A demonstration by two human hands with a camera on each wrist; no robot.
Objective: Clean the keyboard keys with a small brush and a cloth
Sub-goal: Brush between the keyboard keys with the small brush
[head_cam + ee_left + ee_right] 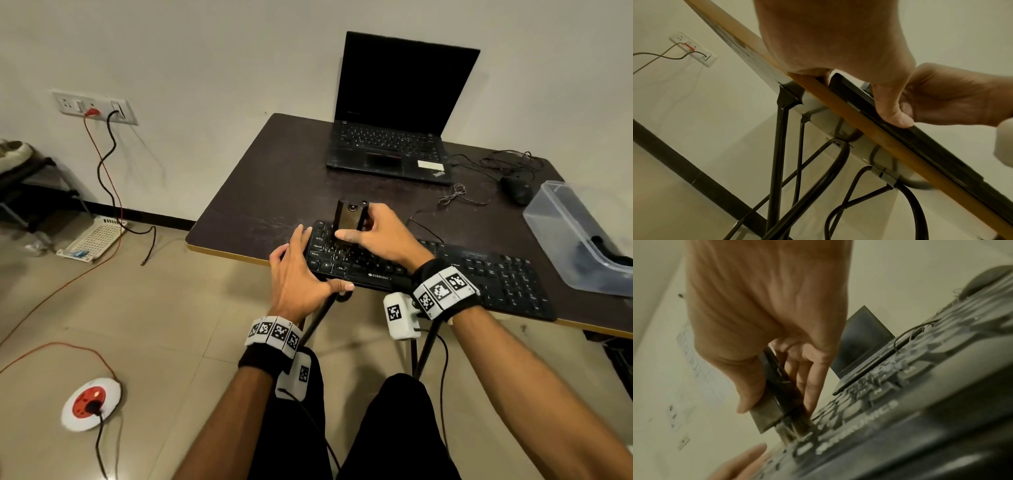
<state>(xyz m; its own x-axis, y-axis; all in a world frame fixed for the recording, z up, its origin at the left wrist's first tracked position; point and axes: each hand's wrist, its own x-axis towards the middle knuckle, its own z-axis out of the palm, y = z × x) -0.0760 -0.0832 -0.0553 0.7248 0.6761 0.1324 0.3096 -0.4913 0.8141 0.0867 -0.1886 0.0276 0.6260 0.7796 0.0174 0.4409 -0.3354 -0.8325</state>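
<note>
A black keyboard (479, 270) lies along the front edge of the dark table (274, 178). My left hand (301, 270) grips its left end, fingers over the side and thumb (894, 113) pressed on the front edge of the keyboard (931, 146). My right hand (380, 236) pinches a small brush (349, 219) with a dark block handle, held upright. In the right wrist view the brush (777, 394) has its bristles (793, 428) down among the left-hand keys of the keyboard (900, 402). I see no cloth.
An open black laptop (394, 137) stands at the back of the table, with a mouse (517, 188) and loose cables to its right. A clear plastic container (575, 236) with something dark inside sits at the right edge. Table legs (777, 162) stand below.
</note>
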